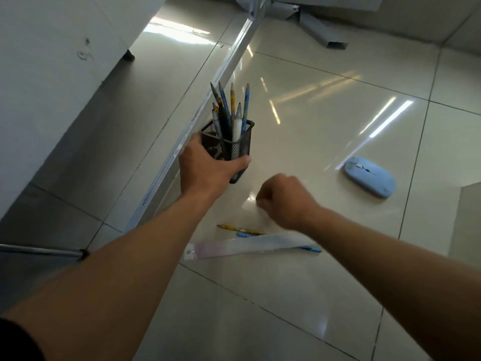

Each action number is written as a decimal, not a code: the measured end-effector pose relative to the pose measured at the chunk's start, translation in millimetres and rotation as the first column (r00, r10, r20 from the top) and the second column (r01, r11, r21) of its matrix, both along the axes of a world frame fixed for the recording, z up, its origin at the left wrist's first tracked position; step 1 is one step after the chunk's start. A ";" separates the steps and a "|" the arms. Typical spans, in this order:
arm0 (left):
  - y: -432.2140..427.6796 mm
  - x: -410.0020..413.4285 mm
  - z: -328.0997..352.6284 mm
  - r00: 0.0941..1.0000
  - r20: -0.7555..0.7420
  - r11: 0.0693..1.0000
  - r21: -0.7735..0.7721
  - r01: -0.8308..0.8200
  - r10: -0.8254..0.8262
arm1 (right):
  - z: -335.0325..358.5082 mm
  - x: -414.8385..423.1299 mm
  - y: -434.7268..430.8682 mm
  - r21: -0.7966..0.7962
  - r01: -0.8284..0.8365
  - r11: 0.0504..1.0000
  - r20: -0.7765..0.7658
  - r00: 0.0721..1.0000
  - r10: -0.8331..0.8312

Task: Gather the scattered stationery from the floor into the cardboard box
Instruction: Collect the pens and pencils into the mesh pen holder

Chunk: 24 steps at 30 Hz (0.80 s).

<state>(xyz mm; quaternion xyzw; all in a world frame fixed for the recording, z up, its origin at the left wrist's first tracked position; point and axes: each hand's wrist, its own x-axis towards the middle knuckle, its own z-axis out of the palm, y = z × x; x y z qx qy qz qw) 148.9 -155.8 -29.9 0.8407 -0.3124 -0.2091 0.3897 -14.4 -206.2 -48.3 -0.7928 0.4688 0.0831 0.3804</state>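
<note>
Forearms: two, bare; the left comes in from 7 o'clock, the right from 4 o'clock.
Left hand [208,168]: just above frame centre; grip closed round the pen holder, thumb across its near face, fingers round the far side.
Pen holder [231,147]: black wire mesh, square, held off the floor, slightly tilted.
Pencils [231,110]: a bunch of pencils and pens standing in the pen holder, ends fanned toward 12 o'clock.
Right hand [283,201]: at 4 o'clock of the left hand, apart from it, above the floor; fingers curled under and blurred; cannot tell whether the grip holds anything.
Ruler [250,246]: pale, see-through, flat on the floor at 6 o'clock of the right hand, lying from 8 to 3 o'clock.
Yellow pencil [239,228]: on the floor just beside the ruler on its 12 o'clock side, point toward 9 o'clock.
Blue pen [311,248]: partly under the ruler, one end sticking out at the ruler's 3 o'clock end.
Mouse [369,180]: light blue, on the floor at 3 o'clock of the right hand, well apart.
Box [468,220]: pale flat-sided shape cut off by the frame edge at 3 o'clock; material unclear.
Floor [338,113]: glossy pale tiles with window glare.
Metal strip [166,173]: long, lying on the floor from 7 to 12 o'clock, passing behind the left hand.
Cabinet [52,74]: white, at 10 o'clock.
Stand [320,29]: grey metal legs at 1 o'clock.
</note>
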 end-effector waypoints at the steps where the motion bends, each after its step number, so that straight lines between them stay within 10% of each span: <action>1: 3.5 -1.9 -1.8 1.000 -0.002 1.000 0.003 0.004 -0.004 | -6.6 2.6 9.3 0.007 -0.036 0.999 -0.002 0.999 0.036; 10: 12.2 -11.9 -12.4 0.999 -0.035 1.000 -0.022 0.013 -0.014 | -25.3 22.3 62.5 -0.212 -0.297 0.931 -0.073 0.955 0.288; 24: 4.5 -21.6 -12.9 0.999 -0.036 1.000 -0.030 -0.003 0.002 | -9.4 27.7 49.8 -0.367 -0.133 0.921 -0.099 0.990 0.103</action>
